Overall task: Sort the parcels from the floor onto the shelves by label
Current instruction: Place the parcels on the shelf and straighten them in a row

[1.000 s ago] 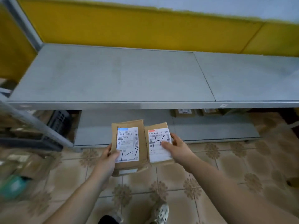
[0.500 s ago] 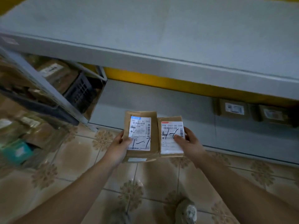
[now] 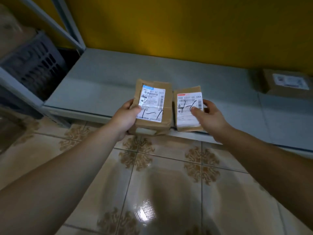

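My left hand [image 3: 126, 116] grips a brown cardboard parcel [image 3: 155, 106] by its left side, thumb on the white label marked "1-7". My right hand [image 3: 207, 114] holds a smaller brown parcel [image 3: 188, 109] by its right side, thumb on its label marked "1-6". Both parcels are held side by side just over the front edge of the low grey bottom shelf [image 3: 105, 85], labels facing up.
Another labelled brown parcel [image 3: 286, 85] lies on the same shelf at the far right. A dark slatted plastic crate [image 3: 35, 65] and shelf uprights stand at the left. A yellow wall backs the shelf. Patterned floor tiles [image 3: 152, 184] lie below my arms.
The view has dropped from the upper shelf to the bottom shelf. Both hands, still holding the two parcels, have moved forward to the bottom shelf's front edge.
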